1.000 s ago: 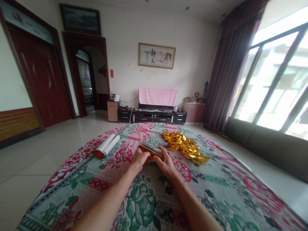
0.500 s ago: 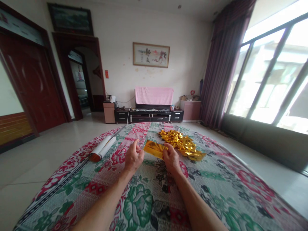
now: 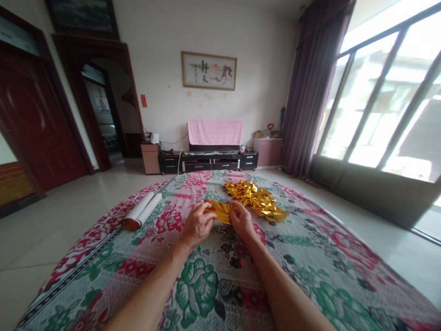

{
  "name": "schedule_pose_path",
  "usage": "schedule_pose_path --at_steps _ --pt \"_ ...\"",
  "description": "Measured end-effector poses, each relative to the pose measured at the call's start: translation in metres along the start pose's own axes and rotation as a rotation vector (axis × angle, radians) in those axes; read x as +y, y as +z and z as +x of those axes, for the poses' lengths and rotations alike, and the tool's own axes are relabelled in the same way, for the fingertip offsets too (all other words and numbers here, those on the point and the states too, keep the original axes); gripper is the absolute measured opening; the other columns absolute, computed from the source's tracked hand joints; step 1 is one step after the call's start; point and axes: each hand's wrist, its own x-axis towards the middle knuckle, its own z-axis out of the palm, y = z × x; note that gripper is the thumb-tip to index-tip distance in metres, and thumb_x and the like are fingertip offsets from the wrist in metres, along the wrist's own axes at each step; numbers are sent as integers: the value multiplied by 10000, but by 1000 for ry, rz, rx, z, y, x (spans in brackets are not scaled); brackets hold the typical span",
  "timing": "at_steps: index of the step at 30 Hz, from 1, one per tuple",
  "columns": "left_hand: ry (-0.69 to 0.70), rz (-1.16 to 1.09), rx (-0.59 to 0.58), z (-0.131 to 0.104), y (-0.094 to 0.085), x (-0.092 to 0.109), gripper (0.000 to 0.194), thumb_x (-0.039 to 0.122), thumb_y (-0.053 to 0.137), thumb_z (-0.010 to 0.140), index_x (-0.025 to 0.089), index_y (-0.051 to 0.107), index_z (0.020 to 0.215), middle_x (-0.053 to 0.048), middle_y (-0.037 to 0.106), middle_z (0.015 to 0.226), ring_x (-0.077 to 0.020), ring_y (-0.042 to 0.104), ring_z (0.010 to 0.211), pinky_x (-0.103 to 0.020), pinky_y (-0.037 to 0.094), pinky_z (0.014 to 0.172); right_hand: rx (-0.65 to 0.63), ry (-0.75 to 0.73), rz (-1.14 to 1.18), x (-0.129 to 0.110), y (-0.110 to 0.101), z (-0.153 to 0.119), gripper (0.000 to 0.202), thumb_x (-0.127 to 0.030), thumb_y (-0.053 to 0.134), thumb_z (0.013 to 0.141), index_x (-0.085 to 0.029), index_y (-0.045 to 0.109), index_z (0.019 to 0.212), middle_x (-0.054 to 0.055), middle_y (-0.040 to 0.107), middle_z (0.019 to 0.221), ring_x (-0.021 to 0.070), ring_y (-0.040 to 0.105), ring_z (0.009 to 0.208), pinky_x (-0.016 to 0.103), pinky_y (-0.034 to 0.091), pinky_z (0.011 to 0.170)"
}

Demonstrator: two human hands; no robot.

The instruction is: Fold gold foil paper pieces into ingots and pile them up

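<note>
Between my hands is a strip of gold foil paper (image 3: 221,212), held just over the flowered cloth. My left hand (image 3: 198,225) pinches its left end, thumb in front and fingers behind. At the right end, my right hand (image 3: 242,221) has its fingers closed on the foil. A heap of folded, shiny gold foil pieces (image 3: 253,197) lies just beyond my right hand. To the left rest two white rolls (image 3: 143,210) side by side, with an orange-gold colour showing at the near end.
A flowered cloth (image 3: 196,285) covers the rounded surface in front of me. Farther back stands a low black cabinet (image 3: 220,163) with a pink cloth (image 3: 216,132) over something on it. A window (image 3: 379,101) and a purple curtain (image 3: 308,92) are on the right.
My left hand has gone from open beside the strip's left end to gripping it. My right hand has kept its hold. The whole view has shifted slightly.
</note>
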Motion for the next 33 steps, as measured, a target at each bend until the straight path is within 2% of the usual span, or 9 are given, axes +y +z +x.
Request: schedule_pose_path --at_steps 3,6,10,13,17,21,26,31,33 --pt "-162 -136 84 -2 4 -4 192 178 554 713 199 640 884 -69 426 1247 -223 430 1128 -379 388 940 16 -5 2 -2 2 -1 347 -285 466 726 -141 602 1011 30 618 702 116 522 550 203 421 502" --pt "-370 -345 100 -3 7 -8 245 213 570 695 187 620 933 -86 364 1318 -214 475 1100 -316 475 807 32 -1 7 -5 3 -1 342 -293 471 736 -134 597 1012 43 628 752 118 535 572 214 439 531" --pt "-533 -563 51 -1 4 -12 213 273 604 661 162 654 836 -88 511 1177 -197 534 1015 -258 477 745 46 -7 16 -5 2 0 340 -291 473 737 -137 597 1014 39 619 745 118 529 581 219 442 540" --pt "-568 -579 -28 0 -4 -12 200 300 625 637 158 679 767 -64 606 976 -174 568 887 -249 459 732 14 6 67 -2 1 2 339 -296 494 723 -127 600 996 30 605 701 114 517 569 214 435 526" --pt "-540 -583 -46 2 -12 -9 205 338 628 645 155 685 717 -39 623 783 -146 562 748 -245 443 712 -49 59 216 1 1 3 351 -310 523 703 -119 582 991 18 594 674 105 508 542 207 428 498" --pt "-578 -649 -60 3 -15 -6 203 339 619 648 152 674 703 -31 628 753 -130 552 678 -223 433 622 -73 89 282 2 2 4 363 -326 547 692 -128 577 994 -5 580 639 98 502 515 209 429 491" --pt "-603 -664 -34 5 -17 -4 185 334 644 613 163 675 677 -27 629 754 -124 541 671 -219 417 611 -92 121 350 2 2 5 342 -325 563 680 -148 577 972 -9 589 656 107 533 547 221 456 517" --pt "-676 -810 -93 4 -16 -4 215 328 649 609 135 658 705 -6 606 632 -93 498 567 -205 382 552 -124 170 453 -8 -1 5 333 -318 592 654 -141 575 936 13 613 704 120 568 581 245 487 553" --pt "-714 -866 -76 4 -15 -4 221 323 651 605 128 652 708 5 596 600 -82 484 543 -200 373 546 -127 210 481 -14 -2 4 349 -328 602 652 -147 558 947 6 604 696 120 574 577 242 487 550"
